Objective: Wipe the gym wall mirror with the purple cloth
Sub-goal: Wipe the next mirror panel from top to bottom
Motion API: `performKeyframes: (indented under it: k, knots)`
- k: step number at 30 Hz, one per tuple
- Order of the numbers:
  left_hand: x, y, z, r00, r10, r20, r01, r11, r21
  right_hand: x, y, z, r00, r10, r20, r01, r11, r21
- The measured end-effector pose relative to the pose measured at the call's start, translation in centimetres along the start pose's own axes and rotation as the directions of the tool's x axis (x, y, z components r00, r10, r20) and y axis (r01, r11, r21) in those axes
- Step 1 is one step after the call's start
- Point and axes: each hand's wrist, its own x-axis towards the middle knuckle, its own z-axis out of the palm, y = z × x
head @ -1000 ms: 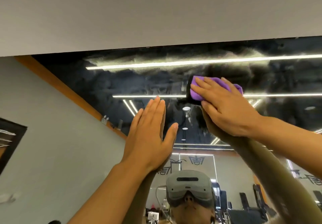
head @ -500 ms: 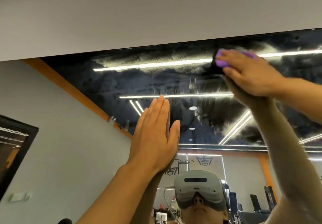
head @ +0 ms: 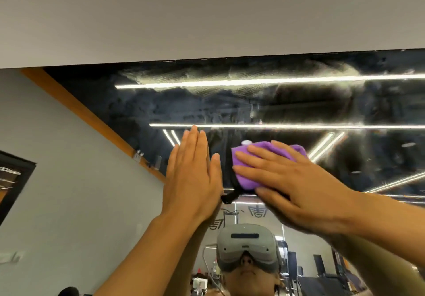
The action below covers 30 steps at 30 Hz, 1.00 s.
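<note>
Both forearms rise from the bottom edge, cut off there, and end flat against the mirror (head: pixel 299 102). The left hand (head: pixel 193 178) lies palm-down on the glass with its fingers straight and pressed together, thumb out to the side, holding nothing. Just to its right, not touching it, the right hand (head: pixel 296 185) presses the purple cloth (head: pixel 246 176) against the mirror, fingers stretched out and slightly spread across the fabric rather than curled round it. Most of the cloth is hidden beneath that hand; only its left part and a strip of its upper edge show, and a dark shape sticks out below its lower left corner, too unclear to name. Behind the hands the glass shows the person's reflection: a grey headset (head: pixel 247 247) directly below the cloth, the face under it cut off by the bottom edge. Higher on the mirror, above both hands, hazy smears cloud the surface around the reflected strip lights (head: pixel 253 82), and the dark reflected ceiling there is hard to read. Reflected gym machines low on the right are dim and blurred. The mirror's top edge meets a plain grey wall (head: pixel 207 12).
</note>
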Motion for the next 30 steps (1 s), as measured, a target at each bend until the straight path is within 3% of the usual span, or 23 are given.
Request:
performKeyframes:
  k: [3, 5, 7, 9, 12, 16, 19, 24, 27, 30]
  knots:
    - [-0.3, -0.8, -0.4, 0.999, 0.048, 0.007, -0.048, 0.998, 0.029, -0.1, 0.3, 0.0, 0.989, -0.133, 0.060, 0.134, 0.991, -0.018]
    - [-0.4, -1.5, -0.6, 0.997, 0.074, 0.005, -0.074, 0.996, 0.042, 1.3, 1.8, -0.8, 0.988, -0.135, 0.070, 0.135, 0.991, -0.006]
    - [-0.6, -2.0, -0.8, 0.996, 0.088, 0.009, -0.088, 0.995, 0.043, 3.3, 4.1, -1.6, 0.999, -0.044, 0.019, 0.045, 0.999, -0.031]
    - [-0.7, -2.6, -1.0, 0.996, 0.091, 0.007, -0.091, 0.995, 0.046, 5.7, 7.2, -2.8, 0.986, 0.137, -0.097, -0.143, 0.988, -0.050]
    - [-1.0, -3.3, -1.6, 0.997, 0.071, 0.018, -0.073, 0.994, 0.081, 8.9, 11.8, -4.9, 0.850, 0.473, -0.233, -0.479, 0.877, 0.036]
    - [-1.1, -4.3, -2.6, 0.998, 0.057, 0.027, -0.060, 0.992, 0.108, 10.2, 11.5, -4.8, 0.756, 0.584, -0.296, -0.582, 0.806, 0.107]
    - [-1.3, -4.6, -2.6, 0.997, 0.069, 0.031, -0.072, 0.993, 0.090, 8.9, 8.2, -2.9, 0.803, 0.503, -0.320, -0.504, 0.860, 0.085]
    - [-1.9, -5.0, -3.0, 0.996, 0.077, 0.050, -0.081, 0.993, 0.083, 5.1, 0.2, 0.0, 0.965, 0.236, -0.113, -0.233, 0.972, 0.043]
    - [-2.9, -5.2, -3.3, 0.996, 0.063, 0.065, -0.069, 0.994, 0.089, 1.8, -4.2, 1.4, 0.996, 0.093, 0.005, -0.093, 0.992, 0.088]
    - [-4.1, -5.4, -3.7, 0.996, 0.050, 0.069, -0.055, 0.995, 0.080, 0.3, -5.4, 2.2, 1.000, 0.007, 0.018, -0.008, 0.998, 0.065]
